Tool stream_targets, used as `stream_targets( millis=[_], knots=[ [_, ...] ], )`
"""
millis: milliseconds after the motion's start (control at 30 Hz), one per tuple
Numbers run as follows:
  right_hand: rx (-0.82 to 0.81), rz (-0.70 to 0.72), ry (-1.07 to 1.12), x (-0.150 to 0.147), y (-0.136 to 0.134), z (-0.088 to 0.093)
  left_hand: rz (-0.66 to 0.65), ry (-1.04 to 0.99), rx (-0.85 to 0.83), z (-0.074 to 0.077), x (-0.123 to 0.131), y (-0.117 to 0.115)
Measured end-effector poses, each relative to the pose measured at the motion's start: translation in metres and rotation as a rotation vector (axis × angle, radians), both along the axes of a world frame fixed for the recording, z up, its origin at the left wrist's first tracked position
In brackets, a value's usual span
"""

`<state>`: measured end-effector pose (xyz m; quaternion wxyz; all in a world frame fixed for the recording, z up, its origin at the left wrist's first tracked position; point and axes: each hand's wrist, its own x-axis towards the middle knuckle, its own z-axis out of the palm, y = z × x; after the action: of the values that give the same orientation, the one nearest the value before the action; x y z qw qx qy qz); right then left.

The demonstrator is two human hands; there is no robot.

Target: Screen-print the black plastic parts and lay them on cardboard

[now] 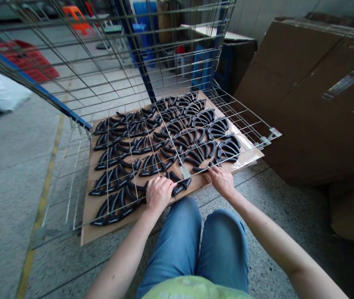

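Note:
A cardboard sheet [91,226] lies on a low wire shelf [251,124] and carries several rows of curved black plastic parts [177,137]. My left hand [159,192] is closed at the sheet's near edge, fingers curled over the wire and the nearest black parts. My right hand [222,180] is closed in a pinch at the near edge further right, fingertips on the wire beside a black part. What each hand grips is hidden under the fingers. A small metal clip [185,171] sits on the wire between my hands.
The wire cage rack [108,54] rises behind and to the left, with a blue rail [52,99]. Large cardboard boxes [313,95] stand at the right. My knees in blue jeans [201,245] are below. A yellow floor line [41,199] runs at left; red crates [27,62] sit far off.

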<state>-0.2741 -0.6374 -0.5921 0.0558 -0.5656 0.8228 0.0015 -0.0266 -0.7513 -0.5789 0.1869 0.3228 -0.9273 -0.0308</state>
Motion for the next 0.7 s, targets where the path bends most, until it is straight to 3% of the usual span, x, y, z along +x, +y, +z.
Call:
stream_targets(
  millis=[200,400,533,700],
  knots=[
    [-0.126,-0.04,-0.01,-0.007,0.021,0.002,0.003,0.053,-0.019,0.01,-0.005,-0.002],
    [-0.208,-0.13,-0.087,-0.034,0.035,0.012,-0.023,0.026,0.014,0.025,-0.016,-0.004],
    [-0.112,-0.114,-0.182,-0.055,0.048,0.047,-0.041,-0.051,0.14,0.059,-0.029,0.002],
    [0.044,-0.165,-0.266,-0.076,0.078,0.124,-0.082,-0.13,0.247,0.121,-0.069,0.008]
  ],
)
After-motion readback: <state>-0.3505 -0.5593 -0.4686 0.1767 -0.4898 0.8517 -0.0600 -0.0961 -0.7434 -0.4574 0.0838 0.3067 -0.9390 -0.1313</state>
